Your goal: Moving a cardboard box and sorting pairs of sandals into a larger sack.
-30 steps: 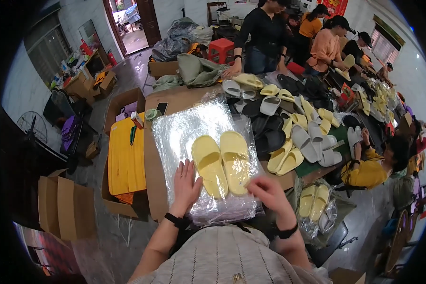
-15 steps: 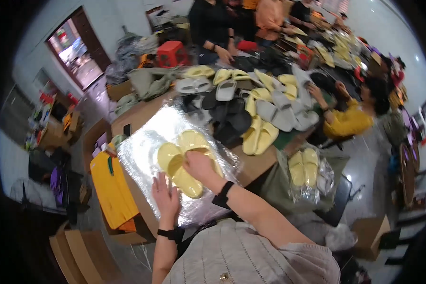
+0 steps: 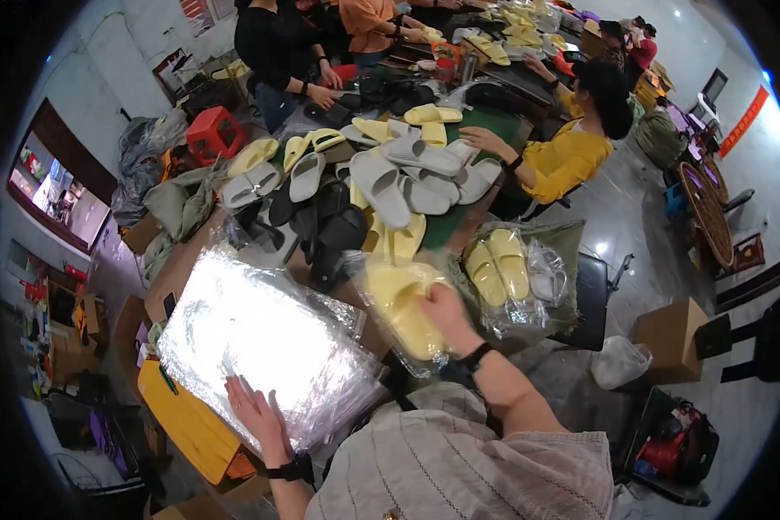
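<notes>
My right hand (image 3: 446,315) is closed on a pair of yellow slippers (image 3: 405,305) in a clear plastic bag, held up off the right end of a stack of shiny clear plastic bags (image 3: 238,325). Some blur softens the slippers' outline. Flat on the stack's near edge lies my left hand (image 3: 258,418), its fingers stretched out and nothing in them. To the right, another bagged yellow pair (image 3: 499,267) rests on green cloth, beside a bagged grey slipper (image 3: 546,276).
Beyond the stack is a heap of loose grey slippers (image 3: 407,178), with black slippers (image 3: 334,230) and yellow ones among them. A person in yellow (image 3: 572,156) reaches toward the heap. A cardboard box (image 3: 670,341) and black bag (image 3: 680,442) stand at right.
The yellow slippers, now bagged, have gone from the plastic stack to the right in my right hand. My left hand still rests on the stack. The view has turned right.
</notes>
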Tool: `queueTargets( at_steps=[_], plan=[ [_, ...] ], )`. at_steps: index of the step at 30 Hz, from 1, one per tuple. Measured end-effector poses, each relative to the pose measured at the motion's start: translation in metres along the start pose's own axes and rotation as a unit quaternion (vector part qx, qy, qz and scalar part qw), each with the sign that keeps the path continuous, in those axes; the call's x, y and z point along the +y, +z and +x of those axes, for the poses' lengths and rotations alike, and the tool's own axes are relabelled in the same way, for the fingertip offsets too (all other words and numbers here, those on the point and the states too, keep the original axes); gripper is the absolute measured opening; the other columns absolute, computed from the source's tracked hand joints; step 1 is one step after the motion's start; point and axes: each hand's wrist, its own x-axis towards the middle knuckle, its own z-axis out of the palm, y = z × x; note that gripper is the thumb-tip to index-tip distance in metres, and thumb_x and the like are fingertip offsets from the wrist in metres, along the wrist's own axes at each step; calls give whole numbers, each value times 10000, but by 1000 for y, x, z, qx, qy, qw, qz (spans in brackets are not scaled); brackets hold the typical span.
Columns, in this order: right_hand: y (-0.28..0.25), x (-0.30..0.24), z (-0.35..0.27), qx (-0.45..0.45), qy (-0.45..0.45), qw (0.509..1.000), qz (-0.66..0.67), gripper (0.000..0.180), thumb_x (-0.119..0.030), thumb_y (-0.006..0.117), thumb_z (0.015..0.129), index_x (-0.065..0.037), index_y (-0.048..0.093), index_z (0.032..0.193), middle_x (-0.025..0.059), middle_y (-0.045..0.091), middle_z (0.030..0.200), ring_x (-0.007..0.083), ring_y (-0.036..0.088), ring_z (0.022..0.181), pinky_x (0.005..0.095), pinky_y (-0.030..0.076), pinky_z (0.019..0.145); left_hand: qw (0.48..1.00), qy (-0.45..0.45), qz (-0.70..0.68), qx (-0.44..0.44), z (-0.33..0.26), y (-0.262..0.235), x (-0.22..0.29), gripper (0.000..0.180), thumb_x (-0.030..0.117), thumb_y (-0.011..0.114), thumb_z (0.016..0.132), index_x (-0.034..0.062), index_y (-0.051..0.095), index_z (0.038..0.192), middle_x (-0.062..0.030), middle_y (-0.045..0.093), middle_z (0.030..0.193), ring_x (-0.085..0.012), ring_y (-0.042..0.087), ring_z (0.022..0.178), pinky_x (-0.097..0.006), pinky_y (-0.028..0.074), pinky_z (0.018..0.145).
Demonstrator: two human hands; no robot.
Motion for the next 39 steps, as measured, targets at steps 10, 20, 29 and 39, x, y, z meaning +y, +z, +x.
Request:
queueTargets(
  at_steps=[10, 20, 29, 39],
  plan=[
    [-198, 224, 50, 241, 254, 937, -12, 467, -421, 710, 810, 35, 694, 905, 202, 716, 862, 350, 687, 801, 426, 516, 728, 1000, 6, 11, -6, 3, 2, 8, 497, 122, 463, 950, -49, 461, 1416, -252, 350, 1542, -403, 308, 1435, -467, 222, 1179],
    [-179, 246, 109, 127, 234, 906, -330, 913, -521, 746, 763, -85, 385, 1479, 250, 440, 1461, 449, 510, 1262, 505, 439, 1038, 1000, -2, 28, -2, 3, 4, 4, 498, 154, 491, 953, -25, 474, 1418, -225, 367, 1542, -382, 333, 1430, -456, 241, 1178],
    [-170, 264, 134, 26, 290, 905, -311, 805, -335, 754, 763, -76, 400, 1437, 260, 427, 1448, 423, 392, 1359, 519, 408, 1059, 999, -6, 39, -9, 7, 5, 13, 495, 132, 519, 943, -21, 477, 1412, -221, 375, 1538, -383, 345, 1422, -459, 240, 1179],
    [-172, 306, 158, -16, 229, 827, -514, 722, -98, 604, 877, -262, 346, 1531, 151, 328, 1545, 402, 436, 1326, 586, 411, 1023, 999, -42, 25, -23, 11, 10, 24, 521, 101, 499, 922, -14, 461, 1429, -188, 337, 1560, -345, 309, 1443, -434, 259, 1177]
  ],
)
